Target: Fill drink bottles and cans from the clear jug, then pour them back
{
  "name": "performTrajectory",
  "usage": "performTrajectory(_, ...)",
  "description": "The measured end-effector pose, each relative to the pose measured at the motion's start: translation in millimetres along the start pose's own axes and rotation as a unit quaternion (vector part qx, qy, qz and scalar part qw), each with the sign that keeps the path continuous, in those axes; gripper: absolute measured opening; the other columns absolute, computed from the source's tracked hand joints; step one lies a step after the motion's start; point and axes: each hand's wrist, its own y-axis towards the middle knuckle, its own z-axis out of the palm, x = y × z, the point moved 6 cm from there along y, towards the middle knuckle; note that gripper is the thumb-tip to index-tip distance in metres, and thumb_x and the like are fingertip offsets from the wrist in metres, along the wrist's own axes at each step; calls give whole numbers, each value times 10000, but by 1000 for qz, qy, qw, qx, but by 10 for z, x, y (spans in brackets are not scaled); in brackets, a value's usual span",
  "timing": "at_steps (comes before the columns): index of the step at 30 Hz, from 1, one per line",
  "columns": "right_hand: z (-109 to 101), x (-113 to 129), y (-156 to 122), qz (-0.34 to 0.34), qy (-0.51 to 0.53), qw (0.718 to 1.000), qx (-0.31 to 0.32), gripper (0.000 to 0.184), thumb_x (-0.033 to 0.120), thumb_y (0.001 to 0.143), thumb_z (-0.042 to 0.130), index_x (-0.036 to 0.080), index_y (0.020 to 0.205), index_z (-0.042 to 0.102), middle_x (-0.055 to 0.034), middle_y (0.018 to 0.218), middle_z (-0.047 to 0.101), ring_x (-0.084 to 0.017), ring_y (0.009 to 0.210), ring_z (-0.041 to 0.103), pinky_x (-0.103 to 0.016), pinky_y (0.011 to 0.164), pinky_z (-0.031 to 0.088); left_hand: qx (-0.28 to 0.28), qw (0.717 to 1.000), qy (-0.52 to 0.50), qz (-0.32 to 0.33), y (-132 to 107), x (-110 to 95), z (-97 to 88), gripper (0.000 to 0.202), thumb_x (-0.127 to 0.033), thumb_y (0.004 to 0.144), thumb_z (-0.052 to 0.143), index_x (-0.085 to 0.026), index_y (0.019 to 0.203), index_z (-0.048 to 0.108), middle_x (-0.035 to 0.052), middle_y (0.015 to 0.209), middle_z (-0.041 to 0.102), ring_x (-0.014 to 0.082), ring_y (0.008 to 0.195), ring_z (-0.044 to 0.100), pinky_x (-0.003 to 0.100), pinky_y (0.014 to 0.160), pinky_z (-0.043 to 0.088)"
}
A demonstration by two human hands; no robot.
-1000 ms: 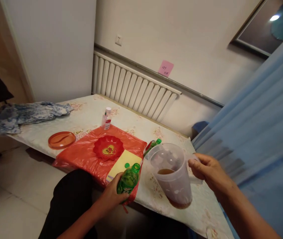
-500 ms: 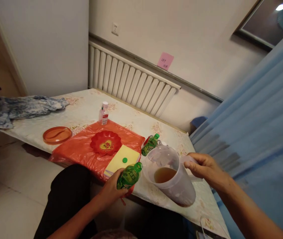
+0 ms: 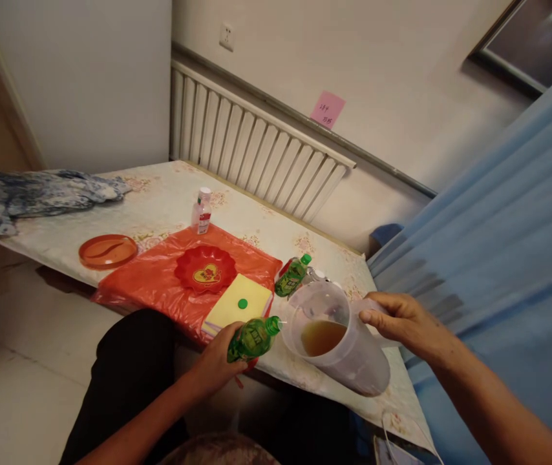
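Note:
My left hand (image 3: 222, 354) is closed round a green plastic bottle (image 3: 253, 340), uncapped and tilted with its mouth to the right. My right hand (image 3: 392, 321) grips the handle of a translucent plastic pitcher (image 3: 363, 363), which leans toward the bottle. Brown liquid (image 3: 323, 338) lies inside the pitcher, short of its rim. Pitcher rim and bottle mouth are close together, with a small gap between them. A green cap (image 3: 242, 303) rests on a yellow notepad (image 3: 230, 307). Behind the pitcher is a second green bottle (image 3: 293, 276), its cap on.
A red scalloped plate (image 3: 186, 270) lies on a red plastic bag (image 3: 135, 289). Around it are an orange round lid (image 3: 107, 252), a small clear bottle (image 3: 202, 212) and a patterned cloth (image 3: 57, 194). A blue curtain (image 3: 494, 226) hangs at the right of the table.
The pitcher has tipped further toward the bottle, and its liquid has moved nearer the rim. My left hand keeps hold of the bottle in nearly the same place. The view has shifted slightly.

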Motion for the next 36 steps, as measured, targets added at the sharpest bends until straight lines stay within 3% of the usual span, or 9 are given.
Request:
performTrajectory(14,12,72,35,-6,-29,999,27,451,608,729,640,179,606,573,30,547,410,-96,510,343,-226,459,272,6,1000,0,8,-8,30,11,614,-197,598,678,-192,1193,530,85,1204,621,283,1131,569,423,1002,440)
performTrajectory(36,-19,54,68,-5,-64,996,56,439,582,780,616,170,637,568,23,582,427,-99,537,377,-222,458,283,24,1000,12,10,-5,55,44,600,-195,621,672,-177,1201,520,103,1226,594,287,1147,551,447,1025,429)
